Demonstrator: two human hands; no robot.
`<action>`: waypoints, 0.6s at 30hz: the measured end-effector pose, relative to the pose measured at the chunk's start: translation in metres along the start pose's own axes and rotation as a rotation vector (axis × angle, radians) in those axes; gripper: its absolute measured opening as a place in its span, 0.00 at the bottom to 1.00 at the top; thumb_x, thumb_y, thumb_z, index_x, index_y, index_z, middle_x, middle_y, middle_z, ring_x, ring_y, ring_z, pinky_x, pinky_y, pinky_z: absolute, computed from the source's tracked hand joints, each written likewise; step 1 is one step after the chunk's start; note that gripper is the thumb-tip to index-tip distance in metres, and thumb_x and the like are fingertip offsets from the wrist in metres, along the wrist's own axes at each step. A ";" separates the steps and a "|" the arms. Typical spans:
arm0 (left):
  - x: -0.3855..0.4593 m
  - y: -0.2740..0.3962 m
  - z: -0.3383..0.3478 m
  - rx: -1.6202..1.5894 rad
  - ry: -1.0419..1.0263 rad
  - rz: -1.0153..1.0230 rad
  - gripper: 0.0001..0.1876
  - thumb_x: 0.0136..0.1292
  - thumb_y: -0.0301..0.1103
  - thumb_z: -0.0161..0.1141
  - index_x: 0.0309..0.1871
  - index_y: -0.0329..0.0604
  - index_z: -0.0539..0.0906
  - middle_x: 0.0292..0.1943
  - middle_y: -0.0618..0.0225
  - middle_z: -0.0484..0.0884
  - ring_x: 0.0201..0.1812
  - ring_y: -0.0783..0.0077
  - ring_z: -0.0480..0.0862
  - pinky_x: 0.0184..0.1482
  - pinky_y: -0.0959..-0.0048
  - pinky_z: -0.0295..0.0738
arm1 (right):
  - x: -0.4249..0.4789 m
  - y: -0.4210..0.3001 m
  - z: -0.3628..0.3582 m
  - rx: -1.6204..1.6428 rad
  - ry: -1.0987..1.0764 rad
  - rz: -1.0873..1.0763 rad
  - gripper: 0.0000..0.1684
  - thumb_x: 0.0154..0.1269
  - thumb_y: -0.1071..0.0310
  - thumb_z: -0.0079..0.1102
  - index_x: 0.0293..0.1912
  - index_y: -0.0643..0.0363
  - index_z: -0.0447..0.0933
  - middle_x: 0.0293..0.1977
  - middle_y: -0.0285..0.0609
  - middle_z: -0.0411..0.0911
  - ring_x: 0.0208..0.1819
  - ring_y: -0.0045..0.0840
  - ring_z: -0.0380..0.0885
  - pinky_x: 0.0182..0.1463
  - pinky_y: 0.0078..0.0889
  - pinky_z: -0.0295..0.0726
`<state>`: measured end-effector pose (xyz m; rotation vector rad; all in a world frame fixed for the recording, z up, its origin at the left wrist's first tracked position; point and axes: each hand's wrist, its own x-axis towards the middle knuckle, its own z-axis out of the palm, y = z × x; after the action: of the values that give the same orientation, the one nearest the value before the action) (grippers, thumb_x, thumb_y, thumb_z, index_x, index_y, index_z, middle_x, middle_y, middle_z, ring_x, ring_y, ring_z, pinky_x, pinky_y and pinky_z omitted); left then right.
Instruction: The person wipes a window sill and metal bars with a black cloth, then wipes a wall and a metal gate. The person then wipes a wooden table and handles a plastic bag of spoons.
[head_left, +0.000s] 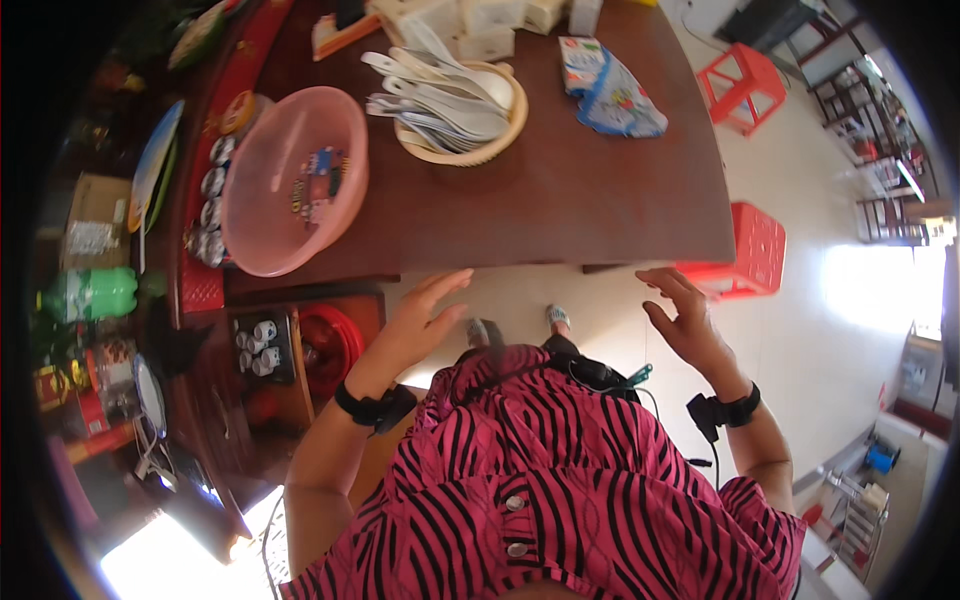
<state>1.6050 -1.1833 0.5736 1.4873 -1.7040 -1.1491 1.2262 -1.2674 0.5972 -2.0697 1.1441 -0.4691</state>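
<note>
My left hand (424, 322) hovers just off the near edge of a dark wooden table (555, 202), fingers apart and holding nothing. Level with it, my right hand (681, 319) is also free, thumb and fingers spread, close to a red plastic stool (757, 247). On the table's left side sits a pink plastic basin (296, 180), tilted, with a printed patch on its inside. Behind it to the right, a cream plastic basket (480, 156) holds several white soup spoons (450, 97). A blue and white plastic package (619, 94) lies farther right.
White boxes (487, 22) crowd the table's far side. Several cans (212, 199) line the left edge. Below left, an open cabinet holds a tray of small cups (262, 349) and a red basin (330, 345). A second red stool (746, 86) stands beyond the table's right edge.
</note>
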 end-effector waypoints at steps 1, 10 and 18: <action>-0.014 -0.001 -0.013 -0.011 0.081 -0.053 0.24 0.65 0.28 0.59 0.65 0.40 0.74 0.56 0.51 0.80 0.59 0.52 0.79 0.62 0.64 0.71 | 0.025 -0.012 0.002 -0.074 0.014 -0.133 0.24 0.60 0.76 0.61 0.57 0.60 0.74 0.51 0.51 0.77 0.52 0.46 0.76 0.55 0.40 0.76; -0.178 -0.009 -0.152 0.622 1.193 -0.095 0.16 0.63 0.24 0.61 0.55 0.36 0.80 0.51 0.56 0.83 0.52 0.64 0.83 0.54 0.70 0.76 | 0.099 -0.034 0.051 -0.428 -0.181 -0.385 0.32 0.50 0.71 0.67 0.58 0.61 0.74 0.58 0.50 0.70 0.59 0.52 0.68 0.61 0.48 0.72; -0.279 -0.026 -0.243 1.019 1.581 -0.679 0.29 0.62 0.47 0.64 0.63 0.40 0.75 0.61 0.50 0.74 0.61 0.45 0.73 0.62 0.55 0.69 | 0.124 -0.056 0.059 -0.586 -0.255 -0.351 0.36 0.44 0.72 0.70 0.58 0.61 0.75 0.50 0.50 0.69 0.55 0.48 0.69 0.56 0.47 0.75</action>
<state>1.8818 -0.9653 0.6878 2.4863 -0.4797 0.9066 1.3617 -1.3275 0.5947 -2.7638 0.8255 -0.0122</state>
